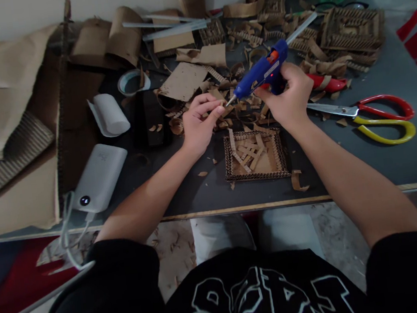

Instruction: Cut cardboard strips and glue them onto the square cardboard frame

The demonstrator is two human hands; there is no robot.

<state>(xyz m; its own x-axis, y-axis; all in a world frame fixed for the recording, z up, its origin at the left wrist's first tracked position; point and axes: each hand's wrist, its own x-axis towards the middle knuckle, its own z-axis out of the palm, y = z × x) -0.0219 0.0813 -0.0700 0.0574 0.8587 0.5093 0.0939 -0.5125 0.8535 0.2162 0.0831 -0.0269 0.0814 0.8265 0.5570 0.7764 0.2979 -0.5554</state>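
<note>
**Cardboard everywhere, plus a few bits of plastic**

The glue gun [261, 72] is glossy blue plastic with a clear stick poking out the back. The little tray [255, 155] is rough matt corrugated cardboard, ribbed edges showing. The scissors [369, 113] have shiny metal blades and glossy red and yellow plastic handles. The power bank [100, 176] is smooth matt white plastic. The tabletop [411, 153] looks dark, matt and smooth.

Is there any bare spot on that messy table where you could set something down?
Yes: the dark tabletop lies bare below the scissors, right of the cardboard tray. A smaller gap sits between the tray and the white power bank. Behind both hands, scraps crowd everything.
</note>
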